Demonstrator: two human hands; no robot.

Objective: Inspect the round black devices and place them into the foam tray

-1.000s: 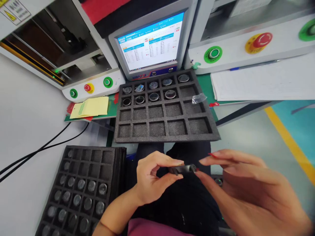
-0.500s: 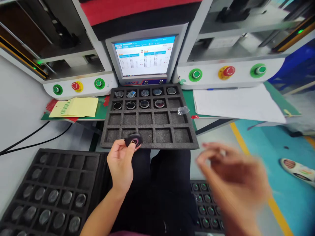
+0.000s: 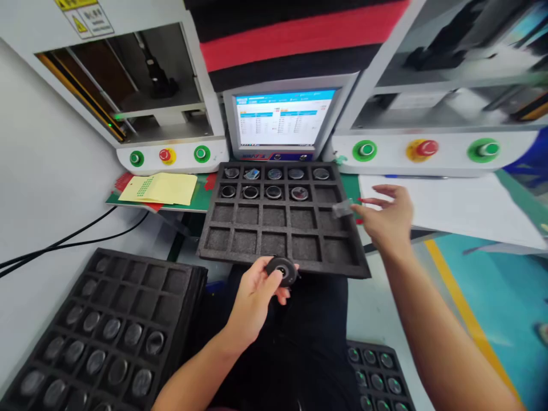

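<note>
In my left hand [image 3: 252, 297] is a round black device [image 3: 281, 270], a small disc with a lens-like centre, its thumb pressed on the face. It is closed on the disc just in front of the near edge of a black foam tray [image 3: 280, 258]. My right hand [image 3: 387, 217] is at the tray's right edge, thumb and finger pinched at a small piece of clear plastic film [image 3: 342, 209]. Round dark discs [image 3: 274, 192] sit in the tray's two back rows; the two front rows hold none.
Behind the tray stands a monitor [image 3: 280, 123] between two machines with green and red buttons [image 3: 427, 148]. Yellow papers [image 3: 160, 189] lie left, white sheets [image 3: 449, 200] right. Another foam tray stack [image 3: 194, 285] with discs stands lower left; a tray of green-lit discs [image 3: 379, 377] is lower right.
My right hand has moved forward from the lower right to the film at the tray's edge. My left hand, still holding the black disc, is farther right in view. The camera view has shifted.
</note>
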